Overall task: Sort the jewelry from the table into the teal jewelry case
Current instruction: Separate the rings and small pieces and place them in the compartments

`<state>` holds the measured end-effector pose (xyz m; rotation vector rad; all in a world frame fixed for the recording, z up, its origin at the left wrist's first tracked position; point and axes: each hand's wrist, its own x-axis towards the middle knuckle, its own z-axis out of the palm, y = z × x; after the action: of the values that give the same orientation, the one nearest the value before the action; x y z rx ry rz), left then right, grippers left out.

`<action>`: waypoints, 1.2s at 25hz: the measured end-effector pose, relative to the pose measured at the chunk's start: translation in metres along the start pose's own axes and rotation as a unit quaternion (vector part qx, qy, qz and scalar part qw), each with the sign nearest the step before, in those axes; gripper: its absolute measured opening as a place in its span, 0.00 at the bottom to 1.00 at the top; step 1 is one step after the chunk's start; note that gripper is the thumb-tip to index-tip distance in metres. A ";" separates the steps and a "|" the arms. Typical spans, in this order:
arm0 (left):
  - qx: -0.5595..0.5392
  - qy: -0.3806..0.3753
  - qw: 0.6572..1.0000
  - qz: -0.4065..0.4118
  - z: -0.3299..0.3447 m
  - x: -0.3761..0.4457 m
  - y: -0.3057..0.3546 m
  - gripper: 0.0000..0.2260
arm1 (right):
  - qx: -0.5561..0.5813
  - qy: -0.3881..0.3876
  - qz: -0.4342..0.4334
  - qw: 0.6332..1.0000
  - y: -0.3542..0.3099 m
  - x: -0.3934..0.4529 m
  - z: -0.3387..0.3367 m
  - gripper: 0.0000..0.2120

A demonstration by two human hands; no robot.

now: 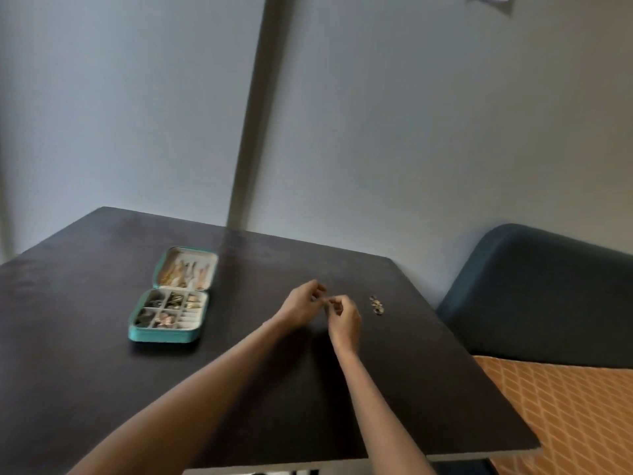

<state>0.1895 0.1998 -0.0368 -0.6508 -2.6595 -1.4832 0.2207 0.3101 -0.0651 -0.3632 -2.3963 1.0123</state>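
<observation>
The teal jewelry case (164, 334) lies open on the left part of the dark table (102, 389), its compartments and lid holding several pieces. A small cluster of rings (376, 306) lies on the table to the right. My left hand (303, 306) and my right hand (344, 320) meet above the table between the case and the rings. Their curled fingertips come together around something tiny. The blur hides what that item is.
The table's right edge runs beside a dark teal seat back (534, 289) and an orange patterned cushion (575, 413). A grey wall stands right behind the table.
</observation>
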 end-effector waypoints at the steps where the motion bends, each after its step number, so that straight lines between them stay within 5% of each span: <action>1: -0.008 -0.017 1.000 0.004 0.021 0.005 0.008 0.13 | -0.014 0.014 0.015 1.000 0.016 0.006 -0.013 0.06; 8: -0.025 -0.055 0.998 -0.011 0.094 0.044 0.030 0.14 | -0.045 0.062 0.133 0.988 0.082 0.054 -0.070 0.09; 16: 0.018 -0.016 1.000 -0.013 0.105 0.067 0.026 0.15 | -0.138 0.046 0.129 0.981 0.088 0.076 -0.058 0.13; 23: 0.011 -0.022 1.000 0.001 0.104 0.069 0.018 0.12 | 0.096 0.035 0.053 0.993 0.090 0.069 -0.057 0.03; 30: -0.091 -0.023 0.995 -0.017 0.085 0.053 0.010 0.07 | 0.299 -0.055 0.051 0.951 0.080 0.050 -0.065 0.05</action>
<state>0.1597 0.2925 -0.0636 -0.6603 -2.6009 -1.7552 0.2184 0.4247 -0.0666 -0.2100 -2.0386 1.7700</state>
